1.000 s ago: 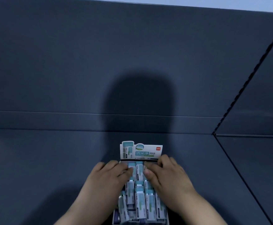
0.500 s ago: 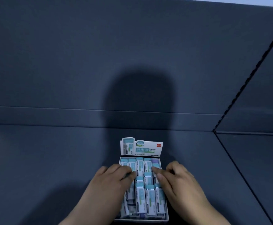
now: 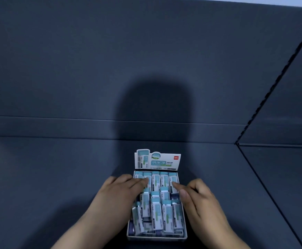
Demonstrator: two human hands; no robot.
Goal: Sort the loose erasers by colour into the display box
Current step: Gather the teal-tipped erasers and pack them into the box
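Note:
A small white display box [image 3: 157,238] with an upright printed header card [image 3: 157,160] stands on the dark blue surface in front of me. It holds several erasers [image 3: 156,211] in white and teal sleeves, a neat row at the back and looser ones in front. My left hand [image 3: 117,193] lies over the box's left side, its fingertips resting on the back-row erasers. My right hand [image 3: 198,198] is at the box's right edge, fingers extended and touching the rightmost back eraser.
The dark blue surface [image 3: 56,177] spreads around the box, with a raised dark panel [image 3: 146,60] behind it. A seam [image 3: 272,194] runs diagonally across the right side. My shadow falls over the middle.
Both hands have slid back and apart from the box's far end, uncovering the back row of erasers. The view has tilted down, so the whole box shows.

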